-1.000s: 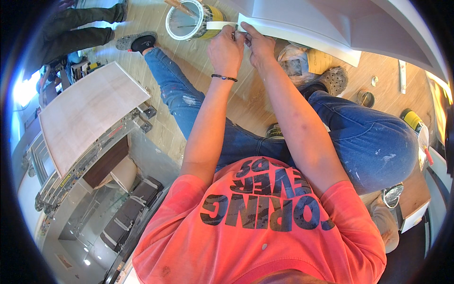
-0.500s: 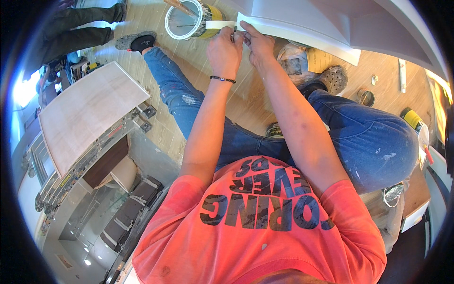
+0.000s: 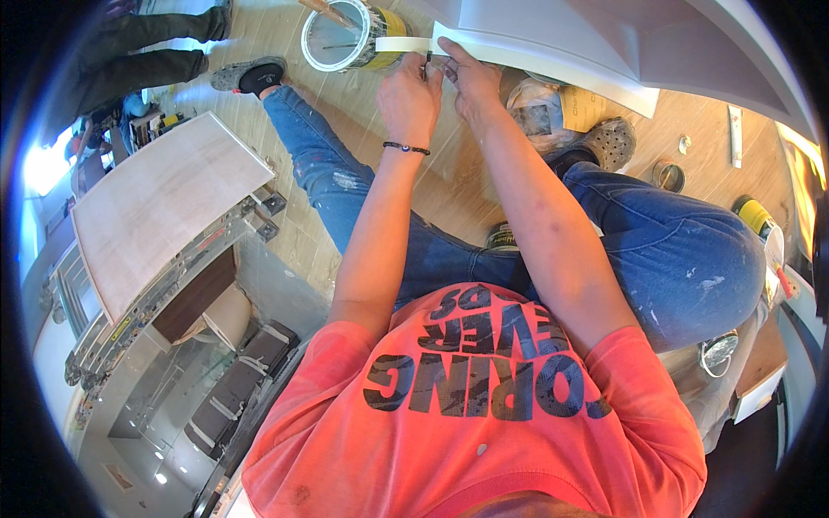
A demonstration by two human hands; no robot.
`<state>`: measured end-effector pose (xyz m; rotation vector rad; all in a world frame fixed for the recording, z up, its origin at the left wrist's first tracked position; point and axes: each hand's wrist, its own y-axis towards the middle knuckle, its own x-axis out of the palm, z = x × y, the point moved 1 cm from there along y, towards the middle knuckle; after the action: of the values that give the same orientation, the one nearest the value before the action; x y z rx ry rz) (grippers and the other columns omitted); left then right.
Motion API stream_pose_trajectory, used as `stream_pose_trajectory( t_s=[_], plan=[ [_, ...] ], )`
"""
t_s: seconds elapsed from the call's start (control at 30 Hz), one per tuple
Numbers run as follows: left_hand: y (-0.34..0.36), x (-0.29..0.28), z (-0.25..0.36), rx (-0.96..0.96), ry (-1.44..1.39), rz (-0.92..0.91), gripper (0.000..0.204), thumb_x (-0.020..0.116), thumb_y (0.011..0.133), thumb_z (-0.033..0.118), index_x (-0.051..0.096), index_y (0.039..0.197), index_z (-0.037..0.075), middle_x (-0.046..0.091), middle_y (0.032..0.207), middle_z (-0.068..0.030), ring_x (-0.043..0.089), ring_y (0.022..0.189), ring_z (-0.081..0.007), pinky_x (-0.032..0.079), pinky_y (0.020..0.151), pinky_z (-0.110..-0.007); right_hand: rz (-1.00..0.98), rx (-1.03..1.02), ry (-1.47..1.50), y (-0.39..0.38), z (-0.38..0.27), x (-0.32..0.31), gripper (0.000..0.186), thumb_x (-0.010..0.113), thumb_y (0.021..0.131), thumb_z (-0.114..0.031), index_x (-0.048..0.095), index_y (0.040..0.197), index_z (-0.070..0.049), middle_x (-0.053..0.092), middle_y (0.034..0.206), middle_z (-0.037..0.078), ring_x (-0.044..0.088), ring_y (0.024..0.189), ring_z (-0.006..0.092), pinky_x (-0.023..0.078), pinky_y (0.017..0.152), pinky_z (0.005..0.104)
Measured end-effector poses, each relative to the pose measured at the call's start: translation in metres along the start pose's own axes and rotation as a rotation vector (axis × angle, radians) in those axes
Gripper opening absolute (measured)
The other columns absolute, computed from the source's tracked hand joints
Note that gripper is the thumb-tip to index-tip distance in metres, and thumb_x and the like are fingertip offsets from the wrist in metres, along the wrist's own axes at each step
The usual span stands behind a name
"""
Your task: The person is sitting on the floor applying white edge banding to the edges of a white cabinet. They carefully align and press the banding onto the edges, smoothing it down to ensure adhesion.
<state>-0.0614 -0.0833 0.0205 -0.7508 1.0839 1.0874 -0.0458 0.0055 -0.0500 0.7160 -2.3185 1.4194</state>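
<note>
The left hand [image 3: 409, 99] pinches its fingertips together by a small dark thing [image 3: 429, 57]. The right hand [image 3: 476, 83] has a finger on the white panel [image 3: 535, 62]. I can't tell what either one grips. Just past the left hand, at 12 o'clock, is a white strip [image 3: 402, 43]. A bucket [image 3: 333, 67] with a wooden stick [image 3: 326, 11] in it is at 10 o'clock. A round tin [image 3: 668, 187] sits well off, near 4.

Left hand [image 3: 408, 104], right hand [image 3: 477, 88] by white strip [image 3: 403, 44]
</note>
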Motion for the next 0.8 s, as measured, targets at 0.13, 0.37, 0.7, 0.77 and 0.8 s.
stream_pose_trajectory(
  t_s=[0.13, 0.37, 0.7, 0.77, 0.8],
  plan=[
    [-0.0015, -0.0012, 0.0023, 0.019, -0.026, 0.018, 0.019, 0.072, 0.087, 0.024, 0.068, 0.094, 0.007, 0.071, 0.079, -0.0212, 0.069, 0.076, -0.0436, 0.052, 0.067, -0.053, -0.009, -0.016, 0.015, 0.0005, 0.0012, -0.0001, 0.034, 0.089, 0.077, -0.009, 0.069, 0.104, -0.003, 0.073, 0.102, 0.007, 0.068, 0.088, 0.0201, 0.053, 0.074, 0.0349],
    [-0.0031, 0.0003, 0.0007, 0.021, 0.017, 0.033, 0.020, 0.070, 0.088, 0.027, 0.069, 0.095, 0.008, 0.072, 0.082, -0.0197, 0.070, 0.077, -0.0430, 0.053, 0.069, -0.053, 0.000, -0.004, 0.027, 0.0018, 0.0016, -0.0004, 0.034, 0.090, 0.075, -0.008, 0.069, 0.101, -0.003, 0.073, 0.092, 0.005, 0.065, 0.078, 0.0166, 0.050, 0.068, 0.0321],
    [-0.0049, 0.0020, -0.0005, -0.006, 0.005, 0.021, 0.023, 0.067, 0.090, 0.030, 0.073, 0.099, 0.009, 0.073, 0.086, -0.0190, 0.071, 0.080, -0.0426, 0.054, 0.071, -0.053, -0.008, -0.025, 0.033, 0.0051, 0.0060, -0.0011, 0.031, 0.090, 0.076, -0.009, 0.070, 0.099, -0.004, 0.073, 0.092, 0.005, 0.065, 0.079, 0.0164, 0.049, 0.067, 0.0323],
    [-0.0054, 0.0035, -0.0024, -0.008, 0.002, 0.026, 0.023, 0.067, 0.090, 0.029, 0.072, 0.098, 0.009, 0.073, 0.085, -0.0194, 0.071, 0.079, -0.0425, 0.054, 0.071, -0.052, -0.009, -0.022, 0.023, 0.0056, 0.0063, -0.0012, 0.030, 0.090, 0.077, -0.010, 0.070, 0.099, -0.004, 0.073, 0.093, 0.004, 0.065, 0.079, 0.0165, 0.049, 0.067, 0.0326],
    [-0.0057, 0.0035, -0.0028, -0.002, -0.001, 0.033, 0.023, 0.067, 0.090, 0.029, 0.072, 0.098, 0.009, 0.073, 0.085, -0.0195, 0.070, 0.079, -0.0425, 0.054, 0.071, -0.052, -0.002, -0.015, 0.009, 0.0055, 0.0057, -0.0008, 0.030, 0.090, 0.077, -0.010, 0.071, 0.099, -0.004, 0.073, 0.093, 0.004, 0.065, 0.079, 0.0165, 0.049, 0.067, 0.0327]
  ],
)
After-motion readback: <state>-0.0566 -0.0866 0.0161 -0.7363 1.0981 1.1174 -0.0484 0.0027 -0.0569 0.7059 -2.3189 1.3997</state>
